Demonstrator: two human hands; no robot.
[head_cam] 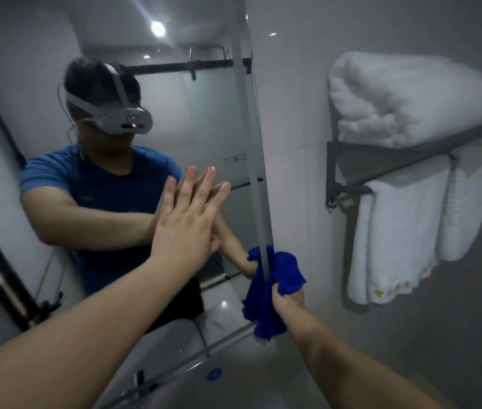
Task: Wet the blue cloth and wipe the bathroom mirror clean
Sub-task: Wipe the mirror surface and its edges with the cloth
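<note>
Wiping the bathroom mirror's (151, 178) lower right edge, my right hand (288, 298) clutches the blue cloth (288, 271), left hand (185, 228) flat, fingers spread; next, sweep inward.

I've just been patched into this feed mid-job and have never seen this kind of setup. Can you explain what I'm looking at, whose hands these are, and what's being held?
There is no machine here: a person is working with bare hands, and the single picture comes from a wide-angle camera worn on their head, looking forward and down. That is why two forearms reach in from the bottom. The big surface ahead is the bathroom mirror, so the figure wearing the headset is the person's own reflection. The left hand is flat and open against the glass, holding nothing. The right hand grips the bunched blue cloth at the mirror's right edge, low down. On the wall to the right, a dark rack carries white towels, one rolled on top and others hanging. Below, part of a sink shows.
</note>
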